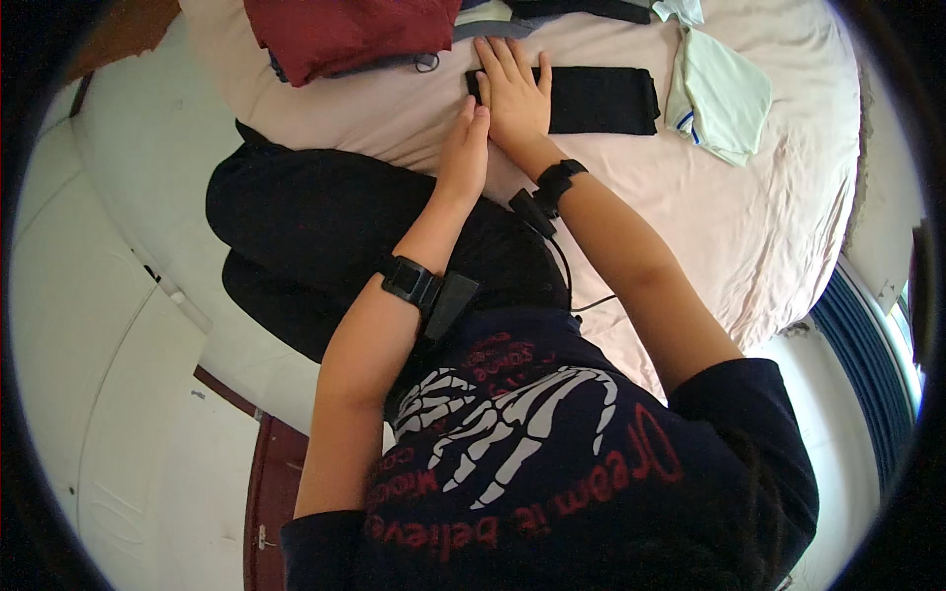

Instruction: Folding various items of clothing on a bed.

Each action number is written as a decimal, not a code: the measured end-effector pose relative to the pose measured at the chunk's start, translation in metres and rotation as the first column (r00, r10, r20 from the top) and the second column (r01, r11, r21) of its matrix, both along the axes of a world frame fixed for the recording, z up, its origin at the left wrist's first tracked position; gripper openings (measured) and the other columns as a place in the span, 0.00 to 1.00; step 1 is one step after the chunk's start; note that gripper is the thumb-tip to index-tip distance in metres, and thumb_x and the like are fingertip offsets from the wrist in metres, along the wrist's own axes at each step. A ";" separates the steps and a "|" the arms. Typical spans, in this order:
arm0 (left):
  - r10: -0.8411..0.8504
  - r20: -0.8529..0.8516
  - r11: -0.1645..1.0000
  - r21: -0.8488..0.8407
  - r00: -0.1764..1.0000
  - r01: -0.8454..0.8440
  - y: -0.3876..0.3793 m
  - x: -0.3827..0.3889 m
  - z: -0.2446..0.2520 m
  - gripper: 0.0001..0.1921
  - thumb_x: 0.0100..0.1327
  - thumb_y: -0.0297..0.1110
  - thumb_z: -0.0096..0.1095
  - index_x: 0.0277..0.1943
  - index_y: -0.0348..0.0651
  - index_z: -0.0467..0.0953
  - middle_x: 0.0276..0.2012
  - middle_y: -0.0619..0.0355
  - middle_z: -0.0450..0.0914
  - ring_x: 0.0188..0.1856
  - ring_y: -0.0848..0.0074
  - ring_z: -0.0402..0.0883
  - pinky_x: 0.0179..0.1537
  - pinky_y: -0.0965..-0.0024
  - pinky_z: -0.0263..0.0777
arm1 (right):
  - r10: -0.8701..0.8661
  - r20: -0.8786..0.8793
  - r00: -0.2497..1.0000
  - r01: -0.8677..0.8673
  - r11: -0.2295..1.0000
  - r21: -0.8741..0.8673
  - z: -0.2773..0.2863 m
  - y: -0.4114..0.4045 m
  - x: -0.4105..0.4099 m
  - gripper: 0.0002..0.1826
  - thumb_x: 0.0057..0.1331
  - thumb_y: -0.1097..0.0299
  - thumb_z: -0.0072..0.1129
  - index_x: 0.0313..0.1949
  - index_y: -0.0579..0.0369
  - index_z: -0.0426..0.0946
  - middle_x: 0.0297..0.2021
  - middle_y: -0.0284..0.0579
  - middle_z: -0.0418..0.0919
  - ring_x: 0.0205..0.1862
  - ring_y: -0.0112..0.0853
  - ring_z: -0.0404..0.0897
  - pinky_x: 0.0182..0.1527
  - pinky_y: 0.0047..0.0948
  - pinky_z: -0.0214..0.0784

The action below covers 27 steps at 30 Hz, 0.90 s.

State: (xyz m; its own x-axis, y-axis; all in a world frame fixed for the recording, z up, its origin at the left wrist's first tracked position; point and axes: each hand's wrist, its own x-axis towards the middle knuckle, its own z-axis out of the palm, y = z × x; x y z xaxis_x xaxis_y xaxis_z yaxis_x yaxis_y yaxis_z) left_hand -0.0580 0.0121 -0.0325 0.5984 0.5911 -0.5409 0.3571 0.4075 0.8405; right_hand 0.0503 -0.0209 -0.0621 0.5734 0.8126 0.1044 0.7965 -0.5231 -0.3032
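A folded black cloth lies flat on the pink bed sheet, its long side running left to right. My right hand rests palm down over the cloth's left part, fingers spread. Seen edge-on, my left hand is extended at the cloth's lower left corner, its fingertips next to my right thumb. Nothing shows in its grasp. Each wrist wears a black strap with a small device; a cable runs from the right one.
A dark red garment is piled at the far left, with grey and black clothes beside it. To the right lies a pale green folded garment with blue stripes. My bent legs in black trousers are at the left. A blue curtain hangs at the right.
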 end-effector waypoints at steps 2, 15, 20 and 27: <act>-0.010 0.002 1.000 -0.009 1.000 0.010 0.010 -0.003 -0.008 0.34 0.70 0.50 0.38 0.65 0.24 0.55 0.64 0.37 0.61 0.68 0.60 0.58 0.67 0.67 0.48 | -0.002 -0.002 1.000 0.002 1.000 0.004 -0.001 -0.002 -0.002 0.23 0.68 0.60 0.44 0.63 0.41 0.62 0.61 0.32 0.66 0.66 0.31 0.59 0.68 0.51 0.38; 0.102 0.105 0.942 -0.331 0.989 -0.062 0.041 0.023 -0.002 0.33 0.71 0.53 0.37 0.69 0.35 0.52 0.68 0.41 0.55 0.70 0.60 0.53 0.70 0.61 0.42 | 0.021 0.008 1.000 -0.021 1.000 0.008 0.002 0.002 0.000 0.23 0.67 0.61 0.45 0.62 0.42 0.63 0.60 0.34 0.67 0.65 0.32 0.61 0.67 0.53 0.40; 0.095 -0.107 0.979 -0.171 0.990 -0.112 0.024 0.013 -0.001 0.31 0.71 0.49 0.36 0.63 0.27 0.60 0.61 0.38 0.66 0.65 0.58 0.64 0.64 0.67 0.55 | 0.028 -0.035 0.999 -0.028 1.000 0.004 0.001 -0.002 0.000 0.24 0.68 0.60 0.43 0.64 0.42 0.61 0.62 0.34 0.65 0.66 0.32 0.59 0.67 0.51 0.39; -0.002 -0.019 0.991 -0.131 1.000 0.000 0.002 -0.005 0.015 0.32 0.71 0.51 0.36 0.64 0.27 0.58 0.64 0.37 0.61 0.68 0.59 0.58 0.67 0.66 0.48 | 0.119 0.018 0.993 -0.119 0.993 -0.015 0.004 -0.001 0.001 0.25 0.68 0.56 0.43 0.64 0.39 0.61 0.61 0.34 0.65 0.65 0.35 0.60 0.67 0.54 0.39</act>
